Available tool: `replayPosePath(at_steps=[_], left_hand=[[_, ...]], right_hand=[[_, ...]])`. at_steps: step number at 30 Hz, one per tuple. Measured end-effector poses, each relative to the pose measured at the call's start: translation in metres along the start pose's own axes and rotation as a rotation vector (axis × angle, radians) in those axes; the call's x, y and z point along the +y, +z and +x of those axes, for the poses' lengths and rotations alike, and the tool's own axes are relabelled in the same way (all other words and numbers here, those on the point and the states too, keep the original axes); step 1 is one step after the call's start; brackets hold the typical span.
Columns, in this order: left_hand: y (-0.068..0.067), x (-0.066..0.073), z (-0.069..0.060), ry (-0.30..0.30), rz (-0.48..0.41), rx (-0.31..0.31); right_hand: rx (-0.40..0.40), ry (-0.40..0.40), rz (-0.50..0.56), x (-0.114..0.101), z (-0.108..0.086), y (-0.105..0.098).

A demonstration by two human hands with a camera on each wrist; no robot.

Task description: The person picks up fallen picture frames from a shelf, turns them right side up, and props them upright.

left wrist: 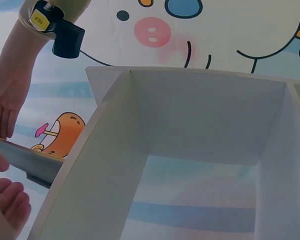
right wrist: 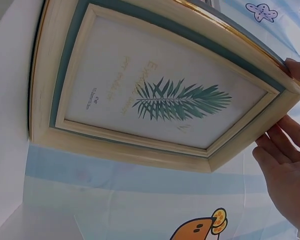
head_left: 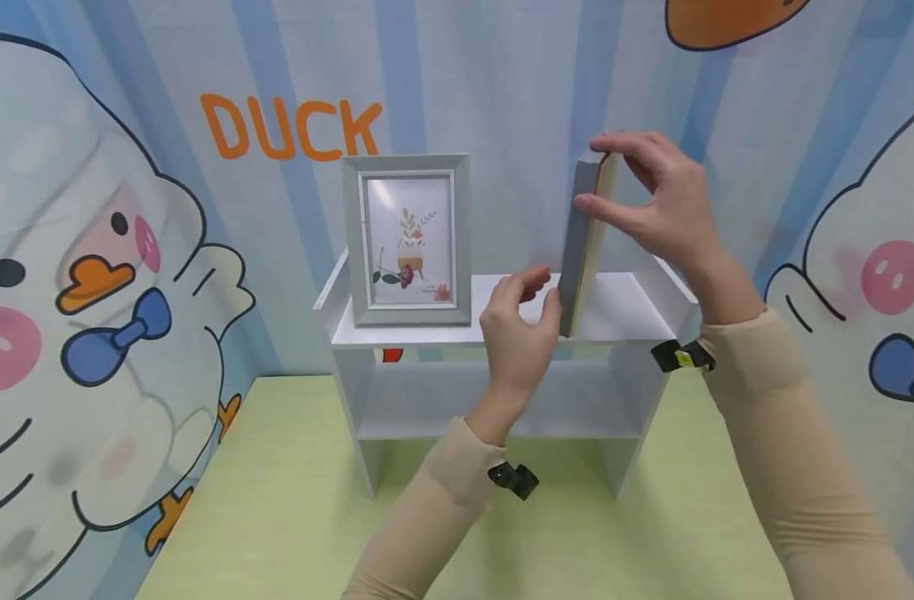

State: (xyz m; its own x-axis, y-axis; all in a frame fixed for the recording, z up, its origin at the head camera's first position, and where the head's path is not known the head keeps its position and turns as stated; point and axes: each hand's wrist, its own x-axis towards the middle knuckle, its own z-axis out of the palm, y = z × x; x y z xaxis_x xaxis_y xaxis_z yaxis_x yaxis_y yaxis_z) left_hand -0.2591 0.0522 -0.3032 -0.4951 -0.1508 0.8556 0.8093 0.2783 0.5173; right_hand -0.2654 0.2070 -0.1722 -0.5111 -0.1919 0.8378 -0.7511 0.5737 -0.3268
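In the head view, a cream picture frame (head_left: pixel 593 225) stands nearly edge-on on the right part of a white shelf's top. Its grey back (head_left: pixel 576 233) is turned left. The right wrist view shows its front, with a green feather-like leaf print (right wrist: pixel 182 100) inside cream and teal borders (right wrist: pixel 140 137). My right hand (head_left: pixel 662 196) pinches it near the top. Close to its lower left side is my left hand (head_left: pixel 522 329), fingers loosely bent and thumb at the grey back; firm contact is hard to tell. A grey-white picture frame (head_left: pixel 462 242) with a flower-pot print stands upright on the left.
The white two-tier shelf (head_left: pixel 494 400) has raised sides on top and stands on a pale green table (head_left: pixel 277 500). Behind it hangs a blue striped cloth (head_left: pixel 494 83) with duck cartoons. The left wrist view looks at a shelf side panel (left wrist: pixel 85 170).
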Motion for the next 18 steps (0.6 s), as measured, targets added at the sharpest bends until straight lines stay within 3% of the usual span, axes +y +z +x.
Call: replayPosePath(at_steps=[4, 8, 12, 18], left_hand=[[-0.004, -0.001, 0.0, -0.059, -0.008, -0.077], [-0.006, -0.001, 0.0, -0.103, 0.004, -0.13], [-0.006, -0.002, 0.0, -0.109, 0.023, -0.172], [-0.002, -0.002, -0.001, -0.113, 0.034, -0.218]], right_hand=[[-0.028, -0.031, 0.017, 0.011, 0.005, -0.001], [-0.065, -0.036, 0.044, 0.002, 0.006, -0.005], [-0.097, -0.033, 0.085, -0.007, 0.005, -0.01], [-0.138, -0.043, 0.107, -0.004, 0.006, -0.016]])
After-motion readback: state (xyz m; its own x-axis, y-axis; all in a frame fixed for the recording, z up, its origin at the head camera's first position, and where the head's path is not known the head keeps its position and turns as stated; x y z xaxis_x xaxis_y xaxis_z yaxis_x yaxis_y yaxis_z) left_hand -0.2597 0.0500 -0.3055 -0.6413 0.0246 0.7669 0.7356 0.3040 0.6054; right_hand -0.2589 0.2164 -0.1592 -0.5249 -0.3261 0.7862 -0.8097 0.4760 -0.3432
